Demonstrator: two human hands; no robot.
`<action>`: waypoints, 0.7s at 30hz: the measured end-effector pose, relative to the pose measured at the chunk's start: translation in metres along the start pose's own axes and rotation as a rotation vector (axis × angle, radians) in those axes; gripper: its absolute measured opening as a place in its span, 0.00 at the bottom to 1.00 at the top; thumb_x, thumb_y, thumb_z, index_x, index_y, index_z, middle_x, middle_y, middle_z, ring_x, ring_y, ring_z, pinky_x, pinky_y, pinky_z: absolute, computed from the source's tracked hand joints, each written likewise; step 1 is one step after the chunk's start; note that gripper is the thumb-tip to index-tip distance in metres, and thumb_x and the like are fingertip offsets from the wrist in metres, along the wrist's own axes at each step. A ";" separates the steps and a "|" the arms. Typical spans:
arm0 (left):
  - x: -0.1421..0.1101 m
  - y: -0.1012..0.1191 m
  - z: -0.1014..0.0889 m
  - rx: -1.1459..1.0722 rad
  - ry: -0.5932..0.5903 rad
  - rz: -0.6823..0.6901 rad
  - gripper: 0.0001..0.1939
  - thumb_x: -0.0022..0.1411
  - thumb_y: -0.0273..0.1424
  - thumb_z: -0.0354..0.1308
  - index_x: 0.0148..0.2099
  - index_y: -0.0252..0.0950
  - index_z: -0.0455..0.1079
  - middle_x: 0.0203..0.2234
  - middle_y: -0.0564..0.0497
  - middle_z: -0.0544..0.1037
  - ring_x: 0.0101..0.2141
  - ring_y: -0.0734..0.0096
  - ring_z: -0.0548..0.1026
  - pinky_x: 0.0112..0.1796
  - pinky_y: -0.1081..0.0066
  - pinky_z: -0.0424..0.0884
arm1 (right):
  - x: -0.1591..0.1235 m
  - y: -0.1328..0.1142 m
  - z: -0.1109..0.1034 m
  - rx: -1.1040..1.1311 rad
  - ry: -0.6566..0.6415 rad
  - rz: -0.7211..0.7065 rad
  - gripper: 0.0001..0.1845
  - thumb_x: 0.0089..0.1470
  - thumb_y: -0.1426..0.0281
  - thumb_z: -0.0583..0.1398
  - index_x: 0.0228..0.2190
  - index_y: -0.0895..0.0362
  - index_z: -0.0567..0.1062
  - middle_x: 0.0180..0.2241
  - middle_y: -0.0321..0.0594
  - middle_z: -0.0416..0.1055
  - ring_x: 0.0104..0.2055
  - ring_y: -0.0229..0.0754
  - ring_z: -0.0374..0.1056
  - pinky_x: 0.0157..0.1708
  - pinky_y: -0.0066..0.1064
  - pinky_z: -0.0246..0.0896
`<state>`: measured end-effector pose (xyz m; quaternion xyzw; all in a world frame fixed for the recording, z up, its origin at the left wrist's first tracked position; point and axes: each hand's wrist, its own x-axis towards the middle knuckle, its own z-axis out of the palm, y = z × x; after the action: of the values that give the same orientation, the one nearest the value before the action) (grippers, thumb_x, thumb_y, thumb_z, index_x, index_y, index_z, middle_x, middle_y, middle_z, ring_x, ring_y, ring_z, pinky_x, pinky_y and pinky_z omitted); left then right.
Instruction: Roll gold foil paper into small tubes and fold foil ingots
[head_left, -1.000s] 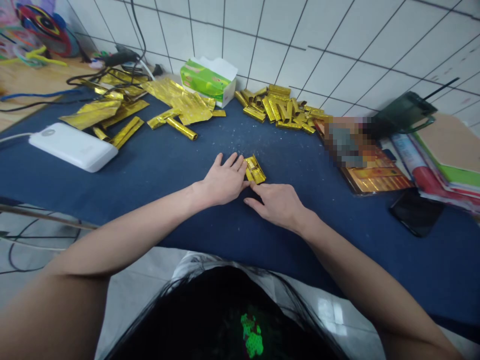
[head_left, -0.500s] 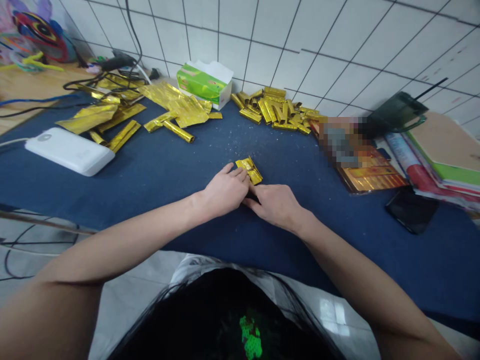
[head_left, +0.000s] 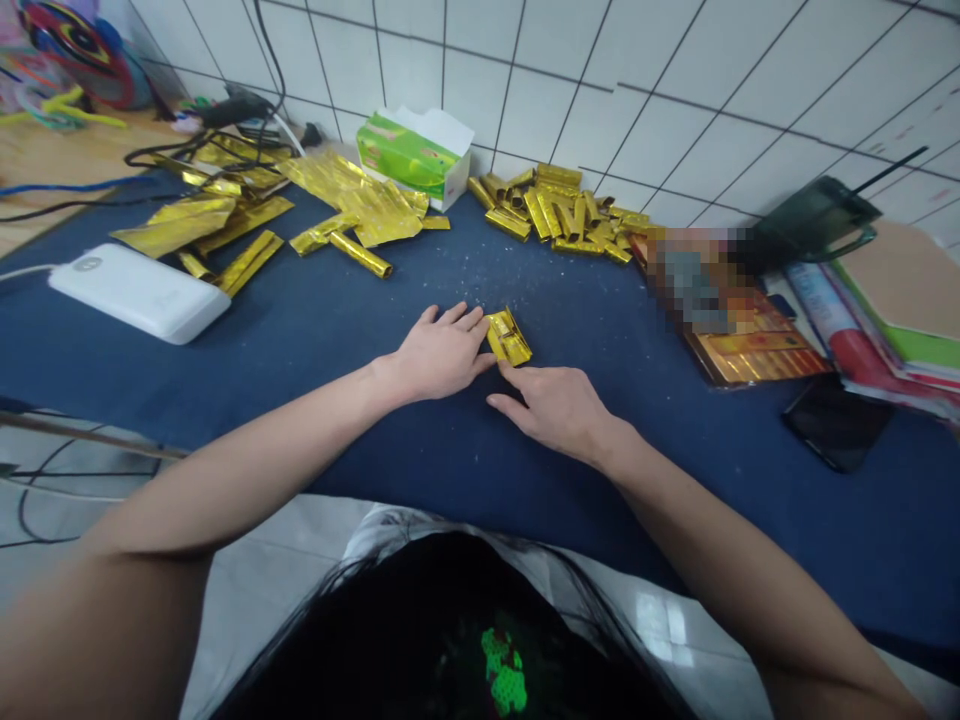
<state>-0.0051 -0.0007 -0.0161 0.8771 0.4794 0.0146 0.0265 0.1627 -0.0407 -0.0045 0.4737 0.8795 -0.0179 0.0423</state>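
A small folded piece of gold foil paper (head_left: 511, 337) lies on the dark blue tabletop (head_left: 420, 450) in front of me, with creased flaps on its upper face. My left hand (head_left: 444, 352) rests at its left edge, fingers spread and stretched out. At the near edge of the foil paper is my right hand (head_left: 555, 405), its index finger extended to the edge and its thumb held apart below. Neither hand wraps around the piece. The other fingers of the right hand are mostly hidden beneath it.
A pile of rolled gold foil pieces (head_left: 559, 212) lies by the tiled wall, beside a green tissue box (head_left: 412, 155). Loose gold foil sheets (head_left: 352, 195) and a white power bank (head_left: 140, 292) are at left. A dark phone (head_left: 836, 420) and dark mug (head_left: 814, 220) stand right.
My left hand has slid left off the foil paper, and its fingers have spread, leaving more of the piece visible. The right hand stays at the near edge. The view has shifted slightly.
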 end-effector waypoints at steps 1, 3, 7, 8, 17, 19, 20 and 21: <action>0.001 0.001 0.000 -0.008 0.005 -0.011 0.26 0.64 0.40 0.41 0.60 0.31 0.54 0.58 0.43 0.59 0.58 0.56 0.55 0.53 0.55 0.53 | 0.000 0.000 0.001 0.012 -0.003 -0.011 0.21 0.57 0.58 0.49 0.45 0.58 0.68 0.35 0.45 0.75 0.34 0.47 0.72 0.29 0.32 0.60; 0.004 0.002 0.002 -0.020 0.026 -0.033 0.25 0.64 0.40 0.42 0.58 0.32 0.57 0.57 0.42 0.60 0.57 0.55 0.56 0.53 0.56 0.54 | 0.001 0.001 0.002 0.039 -0.007 -0.045 0.23 0.57 0.58 0.49 0.47 0.58 0.67 0.35 0.44 0.75 0.35 0.47 0.72 0.30 0.32 0.60; 0.009 0.001 0.005 -0.033 0.066 -0.043 0.22 0.64 0.38 0.43 0.57 0.36 0.60 0.56 0.42 0.62 0.56 0.56 0.58 0.52 0.57 0.55 | 0.003 0.004 0.007 0.135 0.015 -0.126 0.24 0.56 0.59 0.51 0.51 0.58 0.65 0.35 0.43 0.76 0.34 0.45 0.71 0.32 0.32 0.60; 0.010 0.000 0.006 -0.039 0.069 -0.034 0.21 0.63 0.36 0.43 0.57 0.36 0.60 0.55 0.42 0.62 0.56 0.56 0.58 0.52 0.57 0.55 | 0.003 0.006 0.007 0.196 0.027 -0.149 0.22 0.56 0.60 0.51 0.49 0.56 0.67 0.34 0.42 0.76 0.35 0.44 0.71 0.32 0.31 0.60; 0.015 -0.021 0.001 -0.080 -0.009 0.155 0.23 0.60 0.29 0.48 0.57 0.43 0.60 0.55 0.43 0.60 0.56 0.54 0.55 0.51 0.56 0.55 | 0.011 0.044 0.006 0.345 0.431 -0.033 0.11 0.53 0.70 0.55 0.38 0.55 0.74 0.39 0.41 0.70 0.43 0.44 0.63 0.44 0.36 0.57; 0.015 -0.022 -0.003 -0.055 0.013 0.170 0.21 0.59 0.29 0.49 0.56 0.43 0.62 0.50 0.43 0.64 0.52 0.55 0.60 0.48 0.59 0.58 | 0.015 0.048 0.009 0.309 0.398 -0.065 0.14 0.51 0.71 0.56 0.41 0.54 0.73 0.42 0.42 0.68 0.45 0.45 0.61 0.45 0.39 0.57; 0.014 -0.021 -0.005 -0.047 0.017 0.176 0.21 0.58 0.29 0.49 0.54 0.43 0.64 0.46 0.43 0.66 0.49 0.56 0.63 0.46 0.61 0.60 | 0.017 0.049 0.012 0.302 0.379 -0.074 0.15 0.51 0.71 0.56 0.43 0.54 0.72 0.42 0.42 0.67 0.45 0.46 0.61 0.45 0.39 0.57; 0.014 -0.020 -0.006 -0.050 0.009 0.180 0.20 0.58 0.29 0.49 0.54 0.42 0.65 0.41 0.43 0.68 0.45 0.59 0.66 0.43 0.63 0.62 | 0.019 0.049 0.014 0.301 0.364 -0.077 0.15 0.51 0.70 0.56 0.43 0.53 0.72 0.42 0.42 0.67 0.45 0.46 0.60 0.45 0.39 0.57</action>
<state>-0.0149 0.0225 -0.0116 0.9157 0.3981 0.0329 0.0447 0.1940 0.0010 -0.0202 0.4360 0.8776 -0.0646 -0.1886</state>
